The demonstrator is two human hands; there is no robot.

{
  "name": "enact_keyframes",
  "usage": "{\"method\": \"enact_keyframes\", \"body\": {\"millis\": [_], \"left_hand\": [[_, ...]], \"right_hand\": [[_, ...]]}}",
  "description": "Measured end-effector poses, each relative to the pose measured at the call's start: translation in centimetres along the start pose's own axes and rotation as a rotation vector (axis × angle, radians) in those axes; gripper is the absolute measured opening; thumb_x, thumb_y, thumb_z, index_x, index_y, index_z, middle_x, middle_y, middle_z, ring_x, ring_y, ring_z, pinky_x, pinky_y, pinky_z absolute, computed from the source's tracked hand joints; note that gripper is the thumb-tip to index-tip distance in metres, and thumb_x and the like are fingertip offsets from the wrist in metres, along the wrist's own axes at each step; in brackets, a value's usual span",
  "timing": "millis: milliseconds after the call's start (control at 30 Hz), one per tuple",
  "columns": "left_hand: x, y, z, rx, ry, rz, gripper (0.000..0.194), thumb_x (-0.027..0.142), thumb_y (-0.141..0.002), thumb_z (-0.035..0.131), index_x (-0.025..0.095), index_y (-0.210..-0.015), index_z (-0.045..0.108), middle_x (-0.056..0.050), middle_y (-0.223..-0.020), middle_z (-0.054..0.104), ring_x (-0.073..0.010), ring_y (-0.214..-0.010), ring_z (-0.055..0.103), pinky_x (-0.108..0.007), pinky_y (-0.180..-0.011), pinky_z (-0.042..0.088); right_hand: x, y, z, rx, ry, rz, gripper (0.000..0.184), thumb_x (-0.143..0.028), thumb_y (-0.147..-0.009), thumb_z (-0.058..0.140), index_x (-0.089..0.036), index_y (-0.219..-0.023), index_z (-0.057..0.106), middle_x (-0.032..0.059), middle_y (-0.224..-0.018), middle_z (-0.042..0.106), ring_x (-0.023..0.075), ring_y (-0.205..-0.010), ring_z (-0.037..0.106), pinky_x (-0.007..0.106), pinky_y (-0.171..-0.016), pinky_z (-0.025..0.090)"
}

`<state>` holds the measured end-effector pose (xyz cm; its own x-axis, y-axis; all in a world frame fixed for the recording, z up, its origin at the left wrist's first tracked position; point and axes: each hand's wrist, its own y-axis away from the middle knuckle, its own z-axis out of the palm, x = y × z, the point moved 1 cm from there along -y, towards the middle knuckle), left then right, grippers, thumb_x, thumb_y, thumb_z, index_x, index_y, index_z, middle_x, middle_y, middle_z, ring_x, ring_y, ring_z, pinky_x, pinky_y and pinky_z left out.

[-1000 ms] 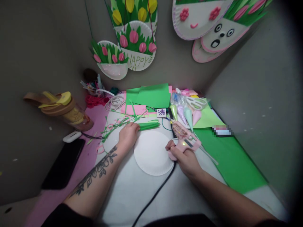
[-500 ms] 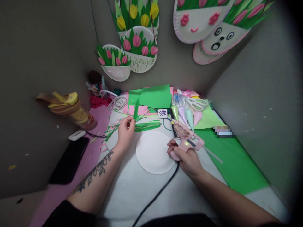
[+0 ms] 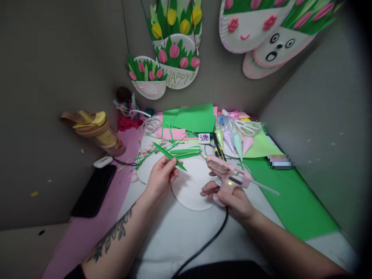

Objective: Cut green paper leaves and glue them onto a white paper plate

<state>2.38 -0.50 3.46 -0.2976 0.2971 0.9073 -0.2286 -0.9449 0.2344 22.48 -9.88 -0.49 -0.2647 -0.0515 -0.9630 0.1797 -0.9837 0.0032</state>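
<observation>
Both arms are bare. The left arm (image 3: 116,236) has a dark tattoo of leaves and flowers running along it. A bit of dark sleeve shows near that arm's elbow.

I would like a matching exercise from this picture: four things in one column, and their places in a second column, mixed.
Things:
1. green paper leaf
2. pink glue gun
3. white paper plate
4. black phone

Places:
A. flat on the pink sheet, far left
B. in the right hand
C. on the table between the two hands
D. in the left hand

Pairs: 1-D, 2-B, 3-C, 4-A
</observation>
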Motion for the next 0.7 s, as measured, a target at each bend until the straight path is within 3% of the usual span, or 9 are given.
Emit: {"method": "enact_keyframes", "body": {"millis": [200,433,700], "left_hand": [[-0.6,0.1,-0.1,-0.022,0.016,-0.051,0.04,0.044,-0.065,0.077,0.016,-0.068,0.05,0.009,-0.051,0.036,-0.0024,-0.044,0.027,-0.018,-0.041,0.016],[-1.1,0.2,0.0,-0.148,0.06,-0.096,0.036,0.04,-0.067,0.078,0.015,-0.079,0.055,0.009,-0.054,0.039,-0.0024,-0.044,0.024,-0.017,-0.041,0.016],[-1.5,0.3,0.0,-0.147,0.125,-0.115,0.03,0.037,-0.069,0.077,0.016,-0.077,0.056,0.005,-0.064,0.041,-0.0036,-0.049,0.027,-0.015,-0.041,0.017]], "right_hand": [[0.8,-0.3,0.4,0.076,0.03,0.023,0.041,-0.055,-0.079,0.066,-0.019,-0.099,0.06,0.0087,-0.088,0.066,0.0194,-0.074,0.065,0.03,-0.06,0.052],[1.0,-0.1,0.7,0.025,0.089,0.071,0.035,-0.05,-0.079,0.068,-0.019,-0.093,0.065,0.0048,-0.074,0.064,0.0125,-0.054,0.057,0.024,-0.046,0.045],[1.1,0.4,0.9,0.128,0.153,0.168,0.04,-0.054,-0.072,0.072,-0.017,-0.089,0.066,0.0044,-0.069,0.064,0.0128,-0.053,0.057,0.024,-0.045,0.047]]}}
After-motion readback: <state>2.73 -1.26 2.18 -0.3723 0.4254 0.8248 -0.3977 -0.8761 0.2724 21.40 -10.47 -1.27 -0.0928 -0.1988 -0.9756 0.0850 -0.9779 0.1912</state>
